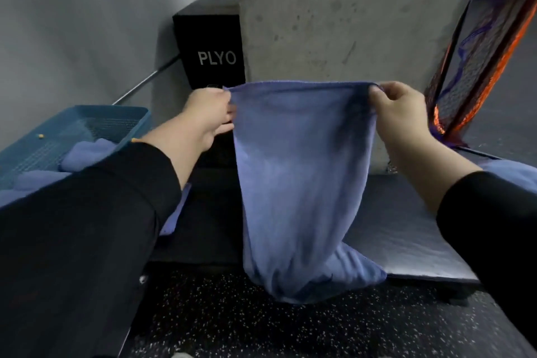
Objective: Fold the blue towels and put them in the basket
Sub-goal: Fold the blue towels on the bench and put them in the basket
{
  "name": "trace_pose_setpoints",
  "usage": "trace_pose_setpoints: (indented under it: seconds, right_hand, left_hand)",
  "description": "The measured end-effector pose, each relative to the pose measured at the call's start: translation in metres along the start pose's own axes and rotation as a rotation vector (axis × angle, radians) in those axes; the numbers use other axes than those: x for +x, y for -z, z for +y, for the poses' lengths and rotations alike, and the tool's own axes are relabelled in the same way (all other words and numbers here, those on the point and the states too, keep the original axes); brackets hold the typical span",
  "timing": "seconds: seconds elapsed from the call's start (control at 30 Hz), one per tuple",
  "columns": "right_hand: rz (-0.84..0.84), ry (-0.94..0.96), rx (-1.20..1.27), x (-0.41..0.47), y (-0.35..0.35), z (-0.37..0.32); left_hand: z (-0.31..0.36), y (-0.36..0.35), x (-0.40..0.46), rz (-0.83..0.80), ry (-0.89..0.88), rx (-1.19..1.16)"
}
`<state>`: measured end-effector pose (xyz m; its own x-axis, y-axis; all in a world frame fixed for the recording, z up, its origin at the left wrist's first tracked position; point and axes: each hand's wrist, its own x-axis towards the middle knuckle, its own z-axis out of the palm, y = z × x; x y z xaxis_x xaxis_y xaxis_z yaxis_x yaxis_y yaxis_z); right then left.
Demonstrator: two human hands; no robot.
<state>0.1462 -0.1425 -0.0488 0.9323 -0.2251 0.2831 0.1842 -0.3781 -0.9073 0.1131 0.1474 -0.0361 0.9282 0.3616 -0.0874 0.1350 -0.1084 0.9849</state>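
Left hand (209,115): at centre left of the frame, pinched closed on the upper left corner of the hanging soft blue cloth towel (296,183).
Right hand (399,115): at centre right, fingers clamped on the towel's upper right corner; both arms wear black sleeves.
Held towel: stretched taut along its top edge between the two hands in mid frame, hanging down, its bunched lower end resting on the front edge of the dark padded mat (406,229) and spilling over the black speckled rubber floor (232,325).
Basket: one blue plastic mesh basket (122,120) at middle left, holding folded blue towels (87,151); at least two show, the rest hidden by the left sleeve.
Other towels: one more blue towel heap (511,171) at the right edge; a blue cloth edge (177,212) peeks beside the left sleeve.
Background: black box marked PLYO (215,49) upper centre, grey concrete pillar (334,14) just beside it, orange and purple netting (476,46) upper right.
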Motion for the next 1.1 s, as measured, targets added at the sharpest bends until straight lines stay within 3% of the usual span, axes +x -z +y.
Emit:
trace_pose_setpoints:
  seconds: [0.07,0.2,0.33,0.4,0.53,0.63,0.8,0.93,1.1]
  right_hand:
    - [-0.189,-0.009,-0.187,0.015,-0.014,0.014]
    - [-0.468,-0.035,-0.478,-0.011,-0.032,0.061]
    - [-0.576,-0.173,-0.611,-0.061,-0.033,0.11]
    - [-0.62,-0.194,-0.7,-0.073,-0.028,0.124]
    - [-0.451,-0.214,-0.679,-0.073,-0.018,0.141]
    - [-0.456,-0.291,-0.694,-0.069,-0.018,0.151]
    - [-0.417,-0.303,-0.732,-0.061,-0.035,0.149]
    - [-0.347,-0.378,-0.767,-0.056,-0.044,0.155]
    - [-0.347,-0.372,-0.641,-0.05,-0.051,0.146]
  left_hand:
    - [-0.007,-0.009,0.016,-0.061,0.003,0.093]
    - [-0.077,-0.029,-0.021,-0.211,-0.249,0.639]
    - [-0.156,-0.039,-0.065,-0.627,-0.207,1.188]
    - [-0.169,-0.035,-0.069,-0.788,-0.19,1.352]
    - [-0.178,-0.022,-0.058,-0.72,-0.204,1.389]
    - [-0.177,-0.025,-0.055,-0.649,-0.17,1.418]
    - [-0.171,-0.04,-0.051,-0.388,-0.34,1.393]
    - [-0.174,-0.058,-0.053,-0.507,-0.406,1.295]
    - [-0.19,-0.068,-0.049,-0.699,-0.333,1.3]
